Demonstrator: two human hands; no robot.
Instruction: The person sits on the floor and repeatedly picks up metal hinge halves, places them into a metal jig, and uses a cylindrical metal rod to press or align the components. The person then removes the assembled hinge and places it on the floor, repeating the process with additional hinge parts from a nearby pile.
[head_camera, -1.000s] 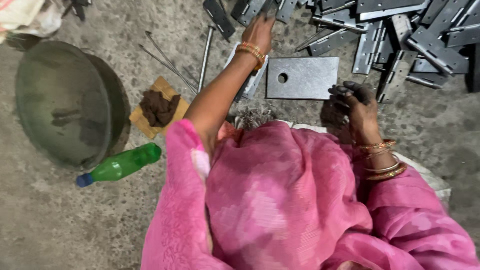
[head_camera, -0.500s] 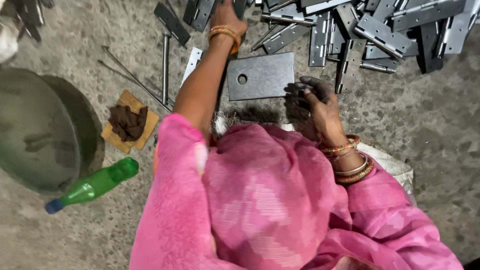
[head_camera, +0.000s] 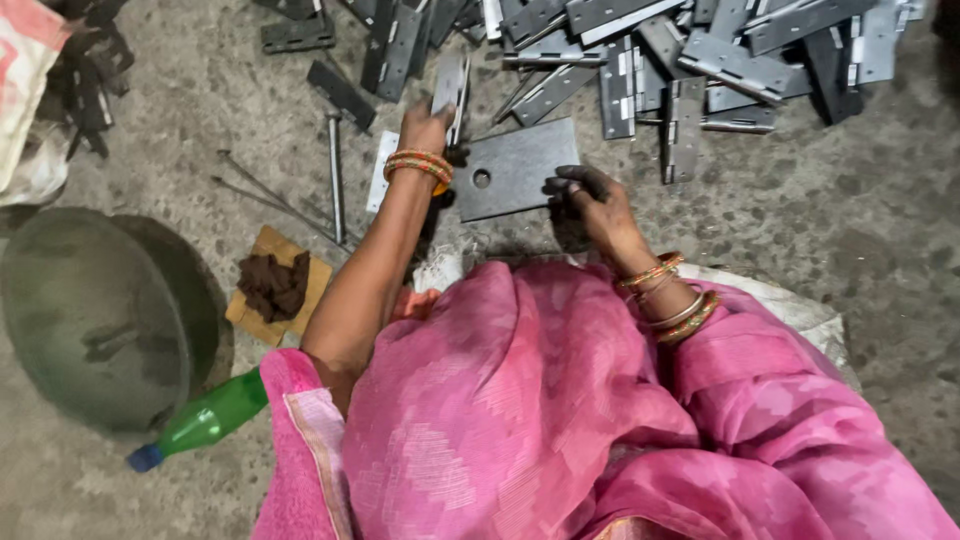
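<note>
Pink patterned drape, short sleeve — orange-green-gold bangles both wrists; fingers grimy, perhaps grease.

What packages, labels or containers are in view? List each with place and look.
Green plastic bottle with blue cap: lying on the concrete floor, lower left, no label visible.
White and red woven sack: top left corner, crumpled.
Square brown cardboard piece: left of the person, with a dark lump on it.

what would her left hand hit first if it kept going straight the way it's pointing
The left hand points away from the body, its fingers at a hinge piece. Going on, it would likely meet the heap of metal hinges above it, though depth is hard to judge.
</note>
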